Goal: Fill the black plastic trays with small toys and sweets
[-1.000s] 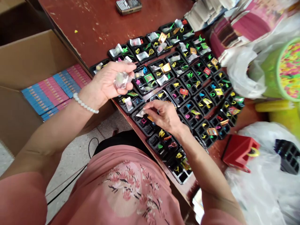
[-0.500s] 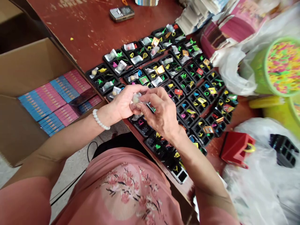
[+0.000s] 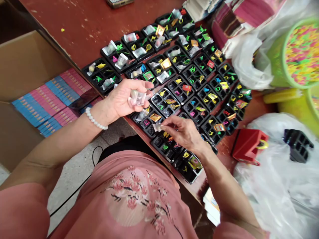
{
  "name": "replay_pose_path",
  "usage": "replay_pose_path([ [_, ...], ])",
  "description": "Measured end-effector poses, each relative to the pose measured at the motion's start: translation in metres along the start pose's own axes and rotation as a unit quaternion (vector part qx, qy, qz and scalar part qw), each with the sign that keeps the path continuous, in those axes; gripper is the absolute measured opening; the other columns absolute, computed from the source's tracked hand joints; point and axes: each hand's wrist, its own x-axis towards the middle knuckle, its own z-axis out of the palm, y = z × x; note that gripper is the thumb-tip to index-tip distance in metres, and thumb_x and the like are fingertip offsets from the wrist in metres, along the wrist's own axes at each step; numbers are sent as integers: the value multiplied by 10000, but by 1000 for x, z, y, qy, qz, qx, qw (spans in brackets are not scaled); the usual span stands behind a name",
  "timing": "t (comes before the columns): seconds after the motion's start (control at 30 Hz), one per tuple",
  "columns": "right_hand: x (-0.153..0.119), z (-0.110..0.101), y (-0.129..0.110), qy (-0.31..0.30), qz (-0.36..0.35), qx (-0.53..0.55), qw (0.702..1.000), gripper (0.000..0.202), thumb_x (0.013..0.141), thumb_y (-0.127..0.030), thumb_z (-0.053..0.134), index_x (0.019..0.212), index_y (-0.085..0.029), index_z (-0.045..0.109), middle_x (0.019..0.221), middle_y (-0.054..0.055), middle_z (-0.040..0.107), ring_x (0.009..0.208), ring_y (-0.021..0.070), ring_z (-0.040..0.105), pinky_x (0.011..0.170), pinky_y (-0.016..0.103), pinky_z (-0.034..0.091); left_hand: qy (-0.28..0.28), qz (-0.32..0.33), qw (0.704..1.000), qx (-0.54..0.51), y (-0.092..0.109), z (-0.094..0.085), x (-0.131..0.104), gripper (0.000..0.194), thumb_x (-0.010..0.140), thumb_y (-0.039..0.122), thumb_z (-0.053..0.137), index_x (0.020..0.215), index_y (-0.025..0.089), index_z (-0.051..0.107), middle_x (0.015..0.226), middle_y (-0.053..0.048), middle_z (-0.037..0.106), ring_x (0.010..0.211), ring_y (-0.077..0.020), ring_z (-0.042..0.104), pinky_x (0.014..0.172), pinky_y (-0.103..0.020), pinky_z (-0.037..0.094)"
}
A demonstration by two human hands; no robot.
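Note:
My left hand (image 3: 129, 96) is cupped, palm up, around several small clear packets (image 3: 137, 98) with pale contents that I cannot make out. Between thumb and fingertips, my right hand (image 3: 183, 132) pinches one small clear packet (image 3: 157, 127) just above a black compartment tray (image 3: 149, 129) near the table's front edge. Beneath and beyond both hands lie rows of such black trays, their compartments holding small coloured plastic toys, shiny wrapped pieces and, mostly in the farther left ones, clear packets. A black tray (image 3: 163, 99) with yellow and green toys lies between my hands.
An open carton (image 3: 37, 63) with pink and blue boxes (image 3: 50, 106) stands at the left. On the right are a green basket (image 3: 279, 53) of coloured pieces, a red container (image 3: 250, 146), plastic bags (image 3: 269, 186) and a spare black tray (image 3: 299, 146). A phone (image 3: 119, 2) lies at the back.
My hands have parted: the right has moved down toward the front trays with one packet, while the left has shifted slightly left, still holding packets. The camera view has also shifted.

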Motion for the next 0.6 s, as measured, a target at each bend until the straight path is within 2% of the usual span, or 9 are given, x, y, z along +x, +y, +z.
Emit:
replay_pose_path([
  [0.1, 1, 12, 2, -15, 10, -52, 998, 58, 945, -199, 676, 922, -183, 728, 823, 16, 737, 715, 138, 652, 686, 269, 471, -11, -44, 997, -57, -1, 5, -2, 284, 656, 112, 649, 936, 158, 665, 839, -77, 639, 567, -145, 589, 406, -207, 347],
  [0.17, 2, 15, 0, 6, 1, -78, 997, 56, 942, -168, 667, 962, -181, 718, 881, 36, 740, 781, 159, 673, 726, 284, 497, -5, -65, 994, -90, -1, 10, -3, 299, 659, 122, 646, 956, 141, 666, 850, -95, 660, 602, -170, 625, 439, -225, 422],
  [0.23, 3, 14, -5, 76, -32, -88, 993, 73, 958, -169, 649, 1010, -177, 701, 911, 48, 727, 828, 174, 682, 754, 300, 526, 9, -84, 989, -123, -3, 15, -2, 306, 673, 136, 647, 978, 127, 668, 863, -113, 680, 641, -198, 654, 484, -257, 492],
  [0.33, 5, 11, -18, 174, -125, -110, 971, 120, 994, -236, 645, 1102, -196, 679, 963, 57, 706, 876, 184, 675, 782, 323, 561, 29, -92, 982, -165, -7, 26, 2, 296, 702, 121, 636, 996, 125, 672, 827, -98, 688, 655, -203, 660, 550, -294, 555],
  [0.4, 10, 13, -27, 201, -176, -157, 951, 199, 1001, -297, 658, 1180, -211, 666, 1063, 78, 706, 951, 207, 666, 825, 355, 572, 19, -82, 979, -183, -12, 34, 6, 269, 720, 101, 631, 985, 119, 675, 764, -73, 669, 611, -181, 640, 523, -270, 534],
  [0.5, 21, 19, -34, 222, -187, -235, 928, 274, 1008, -369, 651, 1236, -216, 662, 1154, 98, 705, 1021, 245, 640, 865, 402, 566, -3, -74, 978, -195, -19, 43, 11, 189, 741, 83, 656, 929, 97, 672, 669, -40, 619, 492, -123, 562, 430, -204, 423],
  [0.6, 31, 22, -33, 227, -178, -204, 935, 171, 1023, -348, 627, 1105, -216, 698, 1093, 74, 702, 998, 226, 643, 866, 392, 569, -3, -59, 976, -212, -23, 47, 15, 172, 738, 30, 640, 899, 91, 653, 659, -25, 616, 474, -96, 546, 435, -182, 413],
])
